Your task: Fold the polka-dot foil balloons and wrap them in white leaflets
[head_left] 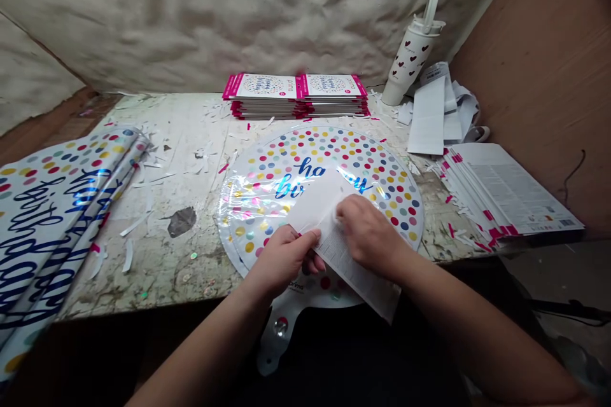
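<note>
My left hand (284, 257) pinches the left edge of a white paper packet (344, 267) with small print, thumb on top. The packet is tilted, its blank upper part (315, 200) pointing away from me. Over the packet's middle, my right hand (366, 232) is closed, its curled fingertips against the surface; whatever they grip is hidden. Underneath lies a flat round foil balloon (398, 194) with coloured dots and blue lettering, partly covered by the packet and my hands. Its neck (277, 337) hangs over the table's front edge.
More dotted foil balloons (52, 203) lie at the left. Pink-and-white packets (298, 92) are stacked at the back. A white tumbler (413, 60), paper strips (429, 114) and fanned printed packets (518, 194) stand or lie at the right. Paper scraps litter the worn table (176, 159).
</note>
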`<state>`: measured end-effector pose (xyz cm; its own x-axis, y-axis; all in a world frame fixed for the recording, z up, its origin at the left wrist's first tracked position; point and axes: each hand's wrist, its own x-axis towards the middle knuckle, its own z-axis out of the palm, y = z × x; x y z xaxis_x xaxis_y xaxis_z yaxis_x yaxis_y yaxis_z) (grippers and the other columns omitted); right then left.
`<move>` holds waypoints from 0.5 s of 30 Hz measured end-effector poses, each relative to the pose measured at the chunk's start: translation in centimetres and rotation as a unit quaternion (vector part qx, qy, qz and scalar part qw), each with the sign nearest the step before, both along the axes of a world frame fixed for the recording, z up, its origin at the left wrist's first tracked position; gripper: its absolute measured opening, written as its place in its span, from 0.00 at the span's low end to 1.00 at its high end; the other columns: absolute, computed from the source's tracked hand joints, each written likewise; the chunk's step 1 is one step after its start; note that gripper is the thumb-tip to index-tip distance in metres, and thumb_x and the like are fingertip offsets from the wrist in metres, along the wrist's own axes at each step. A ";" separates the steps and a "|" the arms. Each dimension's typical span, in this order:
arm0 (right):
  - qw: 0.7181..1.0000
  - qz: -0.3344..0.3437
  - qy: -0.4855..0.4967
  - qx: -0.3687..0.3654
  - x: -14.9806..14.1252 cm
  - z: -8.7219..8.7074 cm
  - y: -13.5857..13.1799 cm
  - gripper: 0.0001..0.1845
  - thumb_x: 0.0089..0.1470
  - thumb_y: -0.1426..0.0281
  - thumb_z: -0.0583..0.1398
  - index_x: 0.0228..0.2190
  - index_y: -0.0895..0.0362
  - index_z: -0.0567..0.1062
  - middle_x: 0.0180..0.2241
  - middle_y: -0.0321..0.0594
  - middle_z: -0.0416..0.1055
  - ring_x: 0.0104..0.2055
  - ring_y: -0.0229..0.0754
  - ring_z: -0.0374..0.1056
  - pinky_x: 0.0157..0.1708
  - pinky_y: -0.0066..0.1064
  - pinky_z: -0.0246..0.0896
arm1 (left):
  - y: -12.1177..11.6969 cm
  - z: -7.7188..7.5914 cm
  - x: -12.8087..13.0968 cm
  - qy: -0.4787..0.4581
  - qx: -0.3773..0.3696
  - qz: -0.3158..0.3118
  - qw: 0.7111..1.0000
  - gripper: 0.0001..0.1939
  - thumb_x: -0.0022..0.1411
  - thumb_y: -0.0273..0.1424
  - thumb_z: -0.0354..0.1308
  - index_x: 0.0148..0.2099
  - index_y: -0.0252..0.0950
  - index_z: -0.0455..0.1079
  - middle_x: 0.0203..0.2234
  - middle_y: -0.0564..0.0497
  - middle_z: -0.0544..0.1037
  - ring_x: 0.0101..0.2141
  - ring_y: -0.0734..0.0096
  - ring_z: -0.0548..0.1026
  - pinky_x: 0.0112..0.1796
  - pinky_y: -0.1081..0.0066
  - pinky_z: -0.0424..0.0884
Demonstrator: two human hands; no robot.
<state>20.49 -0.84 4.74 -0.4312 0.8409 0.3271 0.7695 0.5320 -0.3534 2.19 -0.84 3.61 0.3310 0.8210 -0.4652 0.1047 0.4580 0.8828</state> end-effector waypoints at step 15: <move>0.993 -0.036 -0.008 0.111 0.4 -0.2 -2.7 0.27 0.52 0.75 0.54 0.55 0.59 0.62 0.43 0.52 0.69 0.44 0.52 0.65 0.40 0.44 0.63 | -1.2 1.1 0.6 -0.049 0.157 0.042 0.985 0.19 0.55 0.36 0.58 0.48 0.34 0.64 0.32 0.46 0.75 0.32 0.66 0.75 0.30 0.69 0.73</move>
